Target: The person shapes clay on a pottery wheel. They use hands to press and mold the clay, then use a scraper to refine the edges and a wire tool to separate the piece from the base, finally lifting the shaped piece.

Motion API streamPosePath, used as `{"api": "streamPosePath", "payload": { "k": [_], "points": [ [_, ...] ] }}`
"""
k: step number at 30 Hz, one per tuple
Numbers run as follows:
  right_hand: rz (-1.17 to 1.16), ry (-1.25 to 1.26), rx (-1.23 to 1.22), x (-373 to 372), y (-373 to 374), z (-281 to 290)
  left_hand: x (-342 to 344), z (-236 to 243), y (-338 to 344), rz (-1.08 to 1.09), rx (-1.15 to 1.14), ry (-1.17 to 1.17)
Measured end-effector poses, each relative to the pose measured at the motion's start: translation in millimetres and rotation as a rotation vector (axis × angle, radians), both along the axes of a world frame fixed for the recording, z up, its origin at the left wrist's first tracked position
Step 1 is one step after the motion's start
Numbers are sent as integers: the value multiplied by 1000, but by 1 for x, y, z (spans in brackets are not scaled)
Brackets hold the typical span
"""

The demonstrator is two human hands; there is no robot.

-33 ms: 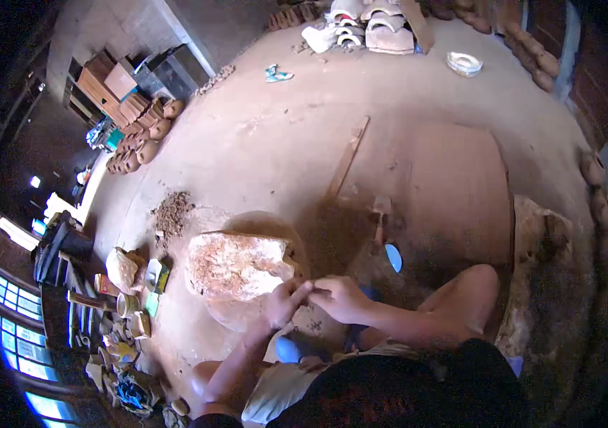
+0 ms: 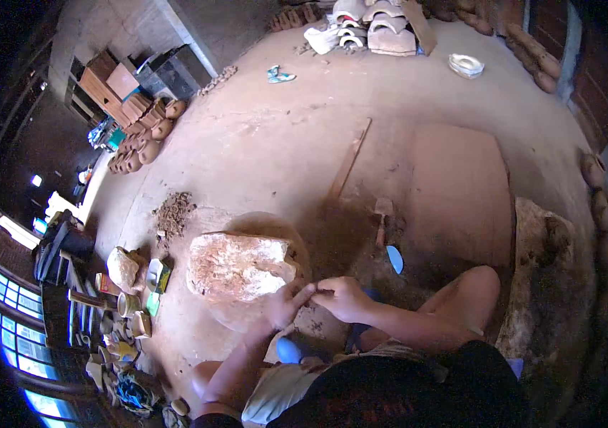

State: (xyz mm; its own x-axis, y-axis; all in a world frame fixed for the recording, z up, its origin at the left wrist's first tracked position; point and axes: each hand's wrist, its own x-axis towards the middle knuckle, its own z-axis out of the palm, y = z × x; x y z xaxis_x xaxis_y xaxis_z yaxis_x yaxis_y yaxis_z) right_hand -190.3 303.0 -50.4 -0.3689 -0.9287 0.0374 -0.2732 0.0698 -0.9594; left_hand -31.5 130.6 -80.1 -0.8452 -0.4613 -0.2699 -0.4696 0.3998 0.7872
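Note:
My left hand and my right hand meet at the fingertips above the near right corner of a reddish, white-dusted block. The fingers of both are closed in a pinch. Whatever lies between them, if anything, is too small to make out. The block has a rough, crumbly top and rests on a round, pale base. Close to my lap, below the hands, is a blue rounded object, partly hidden by my legs.
Right of the block lie a trowel, a blue half-moon scraper and a long wooden strip. Beyond is a flat brown sheet. Crumbled clay, a pale rock and small pots sit left. Clay pots stand farther off.

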Motion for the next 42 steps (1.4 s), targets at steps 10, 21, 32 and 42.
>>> {"api": "streamPosePath", "payload": {
  "k": [10,21,32,42],
  "points": [
    [-113,312,-346,-4,8,-11,-15,37,8,-41,285,-57],
    [-225,-871,-27,-7,-42,-98,-15,-1,-109,253,-1023,216],
    [-98,-340,-134,20,-85,-185,-18,-8,-102,214,-1006,105],
    [309,408,113,9,-74,-147,-10,1,-94,173,-943,113]
  ]
}}
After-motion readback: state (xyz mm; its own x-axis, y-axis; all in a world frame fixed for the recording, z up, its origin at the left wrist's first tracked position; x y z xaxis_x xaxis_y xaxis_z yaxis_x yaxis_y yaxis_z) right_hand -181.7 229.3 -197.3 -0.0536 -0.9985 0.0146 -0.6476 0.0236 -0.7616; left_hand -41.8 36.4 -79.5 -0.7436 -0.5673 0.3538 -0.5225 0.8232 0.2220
